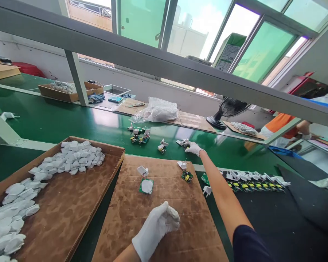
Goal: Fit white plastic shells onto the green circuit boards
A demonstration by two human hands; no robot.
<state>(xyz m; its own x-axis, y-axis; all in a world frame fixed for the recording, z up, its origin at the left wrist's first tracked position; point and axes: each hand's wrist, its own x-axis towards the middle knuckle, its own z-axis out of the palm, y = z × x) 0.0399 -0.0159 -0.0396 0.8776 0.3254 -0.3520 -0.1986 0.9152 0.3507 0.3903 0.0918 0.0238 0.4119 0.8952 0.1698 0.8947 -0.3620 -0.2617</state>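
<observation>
Lying on cardboard (pixel 166 193), green bench (pixel 57 120): circuit boards (pixel 187 176); fan (pixel 233 107), windows (pixel 142 22) beyond.

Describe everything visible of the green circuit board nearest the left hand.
The green circuit board looks roughly square, with a rounded white pad covering most of its upper face. It lies flat on the brown cardboard; thin wires seem to join it to a white plug piece just beyond. The left hand is apart from it, nearer the camera.

The left glove (pixel 156 228) and matching right glove (pixel 193 148) are plain white, the short sleeve (pixel 248 243) dark navy
</observation>
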